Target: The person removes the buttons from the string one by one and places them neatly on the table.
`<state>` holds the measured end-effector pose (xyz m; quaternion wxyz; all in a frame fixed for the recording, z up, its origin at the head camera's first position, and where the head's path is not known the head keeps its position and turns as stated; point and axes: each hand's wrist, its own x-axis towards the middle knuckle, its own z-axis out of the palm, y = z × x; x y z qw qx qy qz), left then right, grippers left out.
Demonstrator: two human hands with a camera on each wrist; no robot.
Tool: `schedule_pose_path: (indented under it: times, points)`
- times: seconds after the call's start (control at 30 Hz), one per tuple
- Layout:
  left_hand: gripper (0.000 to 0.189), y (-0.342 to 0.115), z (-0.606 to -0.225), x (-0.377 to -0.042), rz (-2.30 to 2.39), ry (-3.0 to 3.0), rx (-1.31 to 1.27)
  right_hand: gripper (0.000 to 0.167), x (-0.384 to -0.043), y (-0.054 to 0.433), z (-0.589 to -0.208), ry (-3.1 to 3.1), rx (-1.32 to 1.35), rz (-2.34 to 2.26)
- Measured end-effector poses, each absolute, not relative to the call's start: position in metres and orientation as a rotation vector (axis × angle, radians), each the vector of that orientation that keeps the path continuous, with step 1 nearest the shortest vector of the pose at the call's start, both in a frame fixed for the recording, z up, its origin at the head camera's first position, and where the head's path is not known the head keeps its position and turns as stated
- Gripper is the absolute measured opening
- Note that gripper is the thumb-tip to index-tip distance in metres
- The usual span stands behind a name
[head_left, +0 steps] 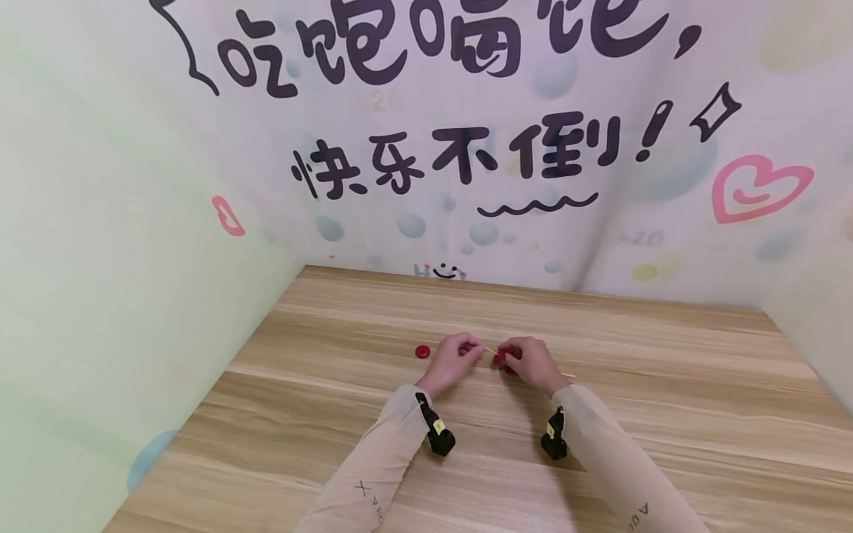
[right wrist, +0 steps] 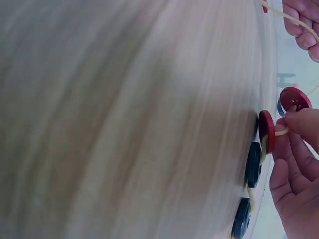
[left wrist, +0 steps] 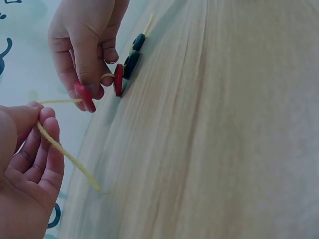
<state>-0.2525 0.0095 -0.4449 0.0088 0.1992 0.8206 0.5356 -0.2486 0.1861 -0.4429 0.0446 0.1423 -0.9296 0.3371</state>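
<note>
Counting two dark round buttons (right wrist: 253,165), one red button (right wrist: 265,131) on one yellow cord (left wrist: 68,155) along desk (head_left: 320,414). Pinching second red button (right wrist: 295,96), threaded, in right fingers (right wrist: 281,177), and cord in left fingers (left wrist: 50,169). Noting third red button (head_left: 423,352) on desk, farther left.

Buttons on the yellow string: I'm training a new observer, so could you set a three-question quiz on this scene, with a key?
1. Multiple choice: what does the left hand pinch?
A) its own sleeve
B) the yellow string
C) the table edge

2. Count: how many dark buttons show along the yellow string in the right wrist view?

3. True or false: the right hand holds a dark button.

Key:
1. B
2. Two
3. False; it holds a red button.
</note>
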Motion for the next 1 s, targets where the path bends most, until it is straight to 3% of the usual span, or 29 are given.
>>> schedule_pose_path:
  times: [0.43,0.73,1.0]
  points:
    - [0.013,0.009,-0.446,-0.252,1.658,2.546,0.627,0.004,-0.251,0.186,-0.445,-2.802,0.325,1.105]
    - [0.013,0.005,-0.454,-0.254,1.614,2.561,0.620,0.008,-0.250,0.187,-0.444,-2.855,0.376,1.089]
    - [0.036,0.008,-0.454,-0.252,1.590,2.531,0.512,0.006,-0.248,0.188,-0.443,-2.784,0.454,1.139]
